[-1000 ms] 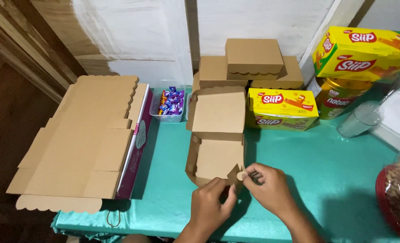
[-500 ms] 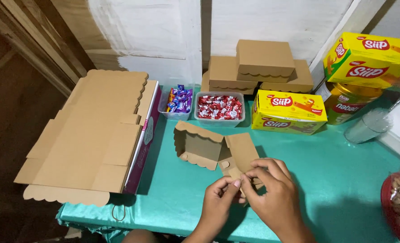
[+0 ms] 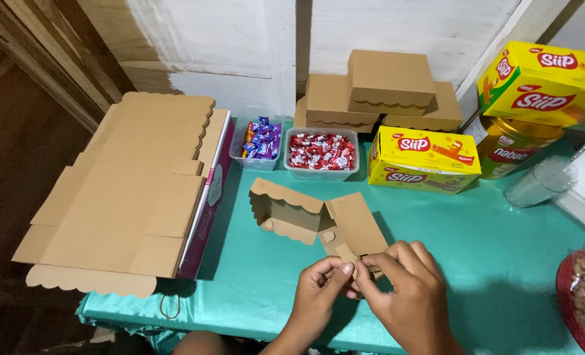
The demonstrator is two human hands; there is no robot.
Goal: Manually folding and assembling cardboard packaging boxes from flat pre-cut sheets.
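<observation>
Both hands, left (image 3: 318, 289) & right (image 3: 407, 292), pinched a corner flap of the half-folded cardboard box (image 3: 318, 220), now tipped flat vs. 1 s earlier, near the tabletop (image 3: 489, 250) front edge, w/ folding seemingly unfinished.

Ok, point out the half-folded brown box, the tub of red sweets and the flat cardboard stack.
Half-folded brown box (image 3: 351, 223), head view, flat panel.
Tub of red sweets (image 3: 321, 152), head view, sweets.
Flat cardboard stack (image 3: 134, 190), head view, top sheet.

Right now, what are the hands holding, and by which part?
Both hands, left and right, pinch a small flap at the near corner of the half-folded cardboard box, between fingertips and thumbs.
</observation>
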